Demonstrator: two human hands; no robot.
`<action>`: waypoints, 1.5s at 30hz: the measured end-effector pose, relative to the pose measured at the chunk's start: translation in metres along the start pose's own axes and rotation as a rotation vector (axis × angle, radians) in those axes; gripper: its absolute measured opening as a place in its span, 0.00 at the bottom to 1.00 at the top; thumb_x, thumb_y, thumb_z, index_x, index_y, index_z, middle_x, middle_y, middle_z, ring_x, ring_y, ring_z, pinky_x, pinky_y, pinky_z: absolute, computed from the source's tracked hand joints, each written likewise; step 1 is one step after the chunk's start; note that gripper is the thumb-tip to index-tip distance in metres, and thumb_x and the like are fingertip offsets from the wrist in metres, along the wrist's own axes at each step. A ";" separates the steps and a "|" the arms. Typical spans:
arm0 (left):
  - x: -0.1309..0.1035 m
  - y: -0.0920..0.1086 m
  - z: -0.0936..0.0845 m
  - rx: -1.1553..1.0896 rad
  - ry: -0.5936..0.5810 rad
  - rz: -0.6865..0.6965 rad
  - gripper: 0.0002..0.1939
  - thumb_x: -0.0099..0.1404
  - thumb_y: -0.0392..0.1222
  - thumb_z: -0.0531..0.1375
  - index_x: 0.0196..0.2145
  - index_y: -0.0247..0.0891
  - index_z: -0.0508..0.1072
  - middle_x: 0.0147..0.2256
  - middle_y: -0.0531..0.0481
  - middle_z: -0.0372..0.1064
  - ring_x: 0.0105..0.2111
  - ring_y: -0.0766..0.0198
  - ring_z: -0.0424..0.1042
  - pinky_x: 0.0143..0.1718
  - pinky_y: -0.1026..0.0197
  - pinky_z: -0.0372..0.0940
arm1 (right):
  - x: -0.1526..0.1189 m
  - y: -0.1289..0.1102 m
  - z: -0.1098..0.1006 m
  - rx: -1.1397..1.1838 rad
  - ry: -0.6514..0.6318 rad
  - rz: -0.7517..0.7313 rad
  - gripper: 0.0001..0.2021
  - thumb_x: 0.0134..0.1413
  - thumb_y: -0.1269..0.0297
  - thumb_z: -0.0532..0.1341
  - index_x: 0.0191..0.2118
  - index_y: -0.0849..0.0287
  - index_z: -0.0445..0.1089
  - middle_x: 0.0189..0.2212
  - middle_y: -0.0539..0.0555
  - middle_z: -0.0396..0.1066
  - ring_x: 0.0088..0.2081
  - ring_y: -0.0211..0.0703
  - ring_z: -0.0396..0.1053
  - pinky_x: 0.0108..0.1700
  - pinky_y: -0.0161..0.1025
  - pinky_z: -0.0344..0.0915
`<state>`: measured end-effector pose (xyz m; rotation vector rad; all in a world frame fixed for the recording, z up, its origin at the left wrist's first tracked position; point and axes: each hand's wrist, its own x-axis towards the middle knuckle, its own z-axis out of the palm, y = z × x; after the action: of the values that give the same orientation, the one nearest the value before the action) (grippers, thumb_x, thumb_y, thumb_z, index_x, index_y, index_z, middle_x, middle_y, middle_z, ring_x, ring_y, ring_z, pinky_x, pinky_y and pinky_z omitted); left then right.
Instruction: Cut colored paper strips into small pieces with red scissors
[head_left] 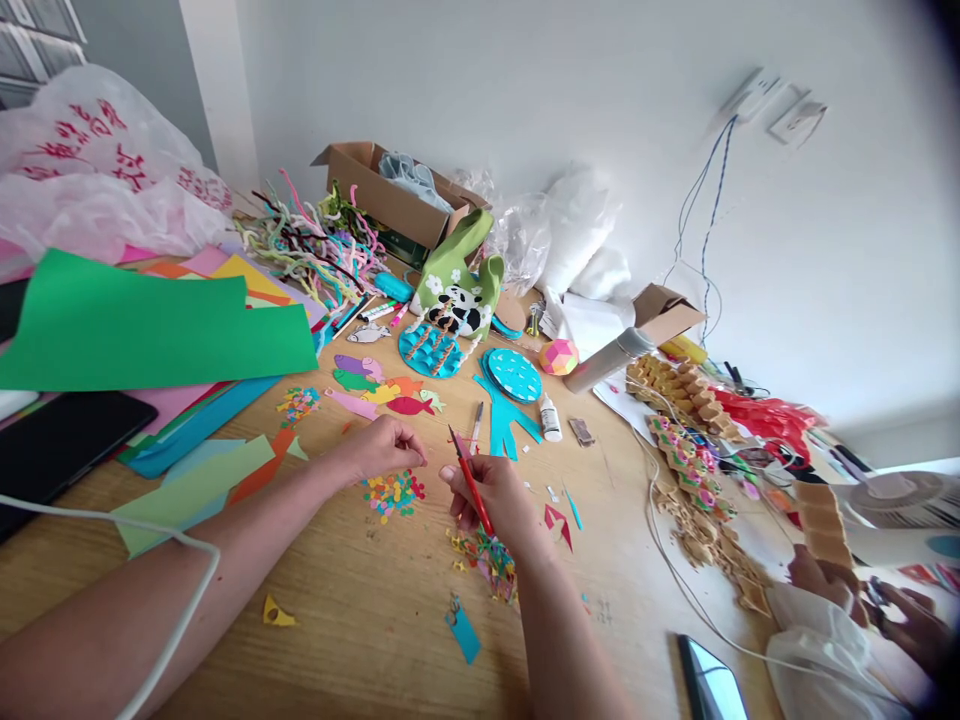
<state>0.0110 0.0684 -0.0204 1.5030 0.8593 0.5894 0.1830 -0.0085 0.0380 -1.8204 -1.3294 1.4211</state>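
Observation:
Near the middle of the table, my right hand [491, 500] is closed around red-handled scissors [474, 490], the dark pointed tip angled up and to the left. My left hand [388, 447] is closed with fingertips together; whatever it may pinch is too small to make out. Just below it lies a pile of colourful paper dots [394, 495]. Beneath my right hand is a heap of mixed paper scraps [495, 565]. Paper fish cut-outs [386, 385] lie beyond my left hand, and a blue paper shape [506, 415] is beyond my right.
Coloured paper sheets [165, 335] and a black tablet-like device [67, 450] are at left. Pipe cleaners [315, 240], a cardboard box [382, 190] and a panda bag [457, 290] stand behind. At right, another person's hands [821, 580] hold an egg-carton piece [825, 520] near a phone [712, 680].

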 end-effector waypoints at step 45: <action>-0.005 0.014 0.003 -0.255 -0.002 -0.012 0.07 0.48 0.43 0.66 0.23 0.36 0.77 0.22 0.51 0.72 0.25 0.65 0.68 0.29 0.64 0.62 | -0.014 -0.002 0.013 -1.113 0.079 -0.148 0.29 0.51 0.35 0.51 0.29 0.58 0.71 0.27 0.61 0.75 0.31 0.50 0.74 0.26 0.36 0.51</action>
<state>0.0129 0.0623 -0.0068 1.2663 0.7600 0.6629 0.1704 -0.0223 0.0416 -2.2491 -2.4156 0.4731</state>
